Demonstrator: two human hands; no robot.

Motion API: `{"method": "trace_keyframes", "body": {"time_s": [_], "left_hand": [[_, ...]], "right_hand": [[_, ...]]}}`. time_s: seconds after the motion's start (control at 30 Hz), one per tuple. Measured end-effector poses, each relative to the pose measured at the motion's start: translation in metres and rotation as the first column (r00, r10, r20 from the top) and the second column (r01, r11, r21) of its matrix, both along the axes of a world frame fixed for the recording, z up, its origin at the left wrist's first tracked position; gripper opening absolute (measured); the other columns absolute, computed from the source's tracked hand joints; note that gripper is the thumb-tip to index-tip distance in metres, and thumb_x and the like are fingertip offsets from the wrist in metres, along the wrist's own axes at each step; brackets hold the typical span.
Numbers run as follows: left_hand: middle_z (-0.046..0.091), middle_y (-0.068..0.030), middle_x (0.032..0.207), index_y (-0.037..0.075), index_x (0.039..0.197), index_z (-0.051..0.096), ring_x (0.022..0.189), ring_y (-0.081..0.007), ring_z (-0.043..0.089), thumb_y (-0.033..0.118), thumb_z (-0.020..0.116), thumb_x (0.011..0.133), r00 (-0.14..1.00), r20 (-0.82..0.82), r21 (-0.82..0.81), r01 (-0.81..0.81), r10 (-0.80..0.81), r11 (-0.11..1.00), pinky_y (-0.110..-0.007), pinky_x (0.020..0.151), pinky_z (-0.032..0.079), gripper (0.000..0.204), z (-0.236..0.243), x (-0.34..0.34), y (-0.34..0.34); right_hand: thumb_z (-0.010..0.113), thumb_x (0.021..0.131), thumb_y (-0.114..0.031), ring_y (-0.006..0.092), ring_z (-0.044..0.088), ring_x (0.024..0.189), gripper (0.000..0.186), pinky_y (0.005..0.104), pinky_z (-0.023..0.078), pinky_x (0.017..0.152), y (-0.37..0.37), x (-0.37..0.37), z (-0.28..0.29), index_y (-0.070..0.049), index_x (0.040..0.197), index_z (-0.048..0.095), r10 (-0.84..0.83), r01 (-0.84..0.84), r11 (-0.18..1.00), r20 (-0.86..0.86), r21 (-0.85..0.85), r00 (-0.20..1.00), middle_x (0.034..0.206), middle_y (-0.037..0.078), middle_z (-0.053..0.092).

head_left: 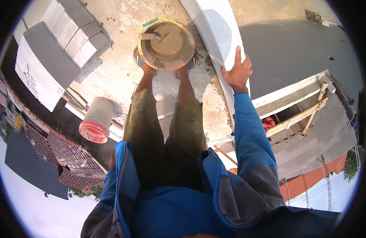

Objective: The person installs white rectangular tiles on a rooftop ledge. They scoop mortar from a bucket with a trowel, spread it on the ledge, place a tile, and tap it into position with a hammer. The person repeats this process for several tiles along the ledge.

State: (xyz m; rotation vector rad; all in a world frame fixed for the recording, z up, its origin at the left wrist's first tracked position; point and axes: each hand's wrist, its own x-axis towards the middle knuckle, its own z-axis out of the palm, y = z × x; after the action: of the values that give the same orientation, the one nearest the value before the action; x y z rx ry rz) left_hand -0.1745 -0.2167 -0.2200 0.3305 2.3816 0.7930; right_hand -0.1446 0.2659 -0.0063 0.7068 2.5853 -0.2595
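Observation:
My right hand (pixel 237 74) rests on the top of a low white wall (pixel 224 29), its fingers spread and nothing in its grasp. Only a sliver of my left hand (pixel 112 159) shows, hanging beside my jacket; its fingers are hidden. In front of my feet stands a round bucket (pixel 148 62) with wet grey-brown mortar (pixel 167 44) inside and a yellow wire handle with a green grip. A trowel (pixel 147 36) lies in it, handle over the left rim and blade partly in the mortar. Neither hand touches the bucket.
Light blocks (pixel 77 33) are stacked at the upper left, beside a grey-topped wall (pixel 48 55). A white bucket (pixel 100 113) with a red rim lies tipped at my left. Beyond the white wall are a grey surface (pixel 286 51) and a bamboo frame (pixel 306 114) over an opening.

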Motion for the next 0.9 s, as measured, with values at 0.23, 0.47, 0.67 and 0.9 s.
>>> {"method": "trace_keyframes", "body": {"time_s": [0.23, 0.47, 0.67, 0.9], "left_hand": [[0.070, -0.0119, 0.138, 0.008, 0.154, 0.054, 0.125, -0.0233, 0.067, 0.044, 0.061, 0.109, 0.879, 0.461, -0.209, -0.027, 0.123, 0.977, -0.041, 0.109, 0.051, 0.058, 0.179, 0.076, -0.165], [0.071, -0.0125, 0.139, 0.008, 0.155, 0.055, 0.125, -0.0218, 0.068, 0.047, 0.061, 0.110, 0.671, 0.683, -0.310, -0.092, 0.289, 0.946, -0.040, 0.109, 0.053, 0.060, 0.325, 0.039, -0.276], [0.075, -0.0239, 0.127, 0.000, 0.145, 0.063, 0.121, -0.0299, 0.071, 0.031, 0.065, 0.112, 0.871, 0.490, -0.383, 0.180, 0.034, 0.906, -0.040, 0.106, 0.054, 0.046, 0.327, -0.110, -0.244], [0.074, -0.0162, 0.127, 0.004, 0.145, 0.065, 0.122, -0.0245, 0.068, 0.043, 0.061, 0.112, 0.868, 0.497, -0.399, 0.222, 0.006, 0.890, -0.040, 0.098, 0.055, 0.051, 0.291, -0.224, -0.167]], "right_hand": [[0.095, 0.073, -0.031, 0.0473, 0.039, 0.147, 0.123, 0.0683, 0.035, 0.111, -0.008, -0.008, -0.002, -0.042, 0.174, 0.025, 0.030, -0.032, 0.999, -0.067, -0.029, 0.997, 0.155, 0.025, 0.041], [0.096, 0.075, -0.044, 0.0451, 0.031, 0.158, 0.120, 0.0733, 0.027, 0.120, -0.021, -0.005, 0.030, -0.035, 0.174, 0.028, 0.037, -0.025, 0.997, -0.158, 0.078, 0.987, 0.171, 0.024, 0.030], [0.084, 0.092, -0.034, 0.0448, 0.048, 0.147, 0.075, 0.0582, 0.038, 0.122, -0.185, 0.144, 0.048, -0.008, 0.156, 0.055, -0.699, 0.560, 0.712, -0.357, -0.422, 0.619, 0.160, 0.025, 0.052], [0.080, 0.096, -0.019, 0.0396, 0.071, 0.117, 0.034, 0.0482, 0.055, 0.104, -0.471, 0.402, 0.129, 0.001, 0.124, 0.073, -0.995, 0.989, 0.059, -0.090, -0.137, 0.047, 0.123, 0.023, 0.075]]}}
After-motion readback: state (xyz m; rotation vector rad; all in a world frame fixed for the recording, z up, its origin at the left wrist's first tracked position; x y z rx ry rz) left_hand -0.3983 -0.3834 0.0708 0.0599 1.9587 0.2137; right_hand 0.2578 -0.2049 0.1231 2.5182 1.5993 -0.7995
